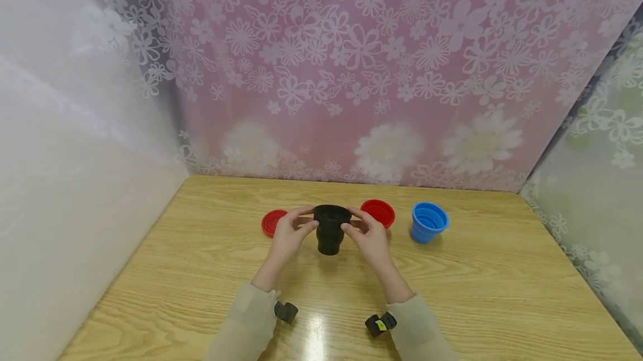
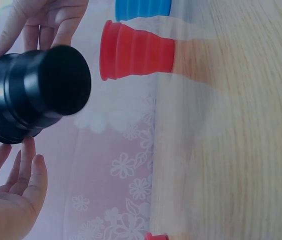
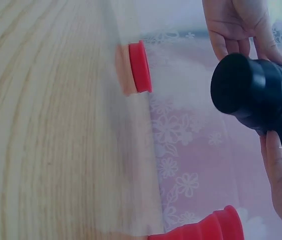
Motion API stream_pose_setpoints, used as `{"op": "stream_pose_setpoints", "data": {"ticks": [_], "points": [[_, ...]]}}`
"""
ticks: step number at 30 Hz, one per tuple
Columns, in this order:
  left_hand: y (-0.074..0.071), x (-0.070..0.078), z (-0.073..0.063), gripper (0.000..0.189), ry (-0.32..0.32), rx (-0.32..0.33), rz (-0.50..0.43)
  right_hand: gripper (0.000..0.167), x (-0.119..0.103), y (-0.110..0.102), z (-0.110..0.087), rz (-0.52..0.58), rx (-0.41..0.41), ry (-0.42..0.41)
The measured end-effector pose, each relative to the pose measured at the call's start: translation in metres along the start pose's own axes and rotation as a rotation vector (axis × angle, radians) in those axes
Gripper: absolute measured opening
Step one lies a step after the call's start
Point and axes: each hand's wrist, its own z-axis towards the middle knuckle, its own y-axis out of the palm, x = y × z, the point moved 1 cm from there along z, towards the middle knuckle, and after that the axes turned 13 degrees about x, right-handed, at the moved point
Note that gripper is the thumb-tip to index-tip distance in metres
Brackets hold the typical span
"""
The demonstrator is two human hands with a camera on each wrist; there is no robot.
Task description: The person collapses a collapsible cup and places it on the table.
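Observation:
A black collapsible cup (image 1: 330, 232) is held upright in front of me, fully extended, its wide mouth up. My left hand (image 1: 289, 234) pinches its rim from the left between thumb and fingers. On the opposite side my right hand (image 1: 370, 238) grips the rim the same way. Both wrist views show the base of the black cup (image 2: 51, 82) raised off the table. Just beyond my left hand lies a flattened red collapsible cup (image 1: 272, 224). Behind my right hand stands an extended red collapsible cup (image 1: 378, 211), partly hidden by that hand.
To the right of the red cup, an extended blue collapsible cup (image 1: 428, 221) stands mouth up. The wooden table (image 1: 201, 272) meets a pink flowered curtain (image 1: 311, 143) at its back edge. Pale sheets hang at the left and right sides.

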Motion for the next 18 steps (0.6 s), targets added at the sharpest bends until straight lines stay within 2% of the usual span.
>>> {"op": "stream_pose_setpoints", "data": {"ticks": [5,9,16,18], "points": [[-0.002,0.021,-0.007,0.031,0.007,-0.001,-0.002,0.044,-0.002,-0.004,-0.001,-0.001,-0.023,0.005],[-0.003,0.027,-0.009,0.029,0.022,0.003,0.024,0.043,-0.004,-0.005,-0.001,0.02,-0.03,0.01],[0.003,0.003,0.0,0.03,0.001,0.008,0.01,0.037,-0.004,-0.005,0.001,0.052,0.011,0.012],[0.004,0.001,0.001,0.032,0.005,0.015,0.009,0.036,-0.003,-0.005,0.001,0.051,0.026,0.022]]}}
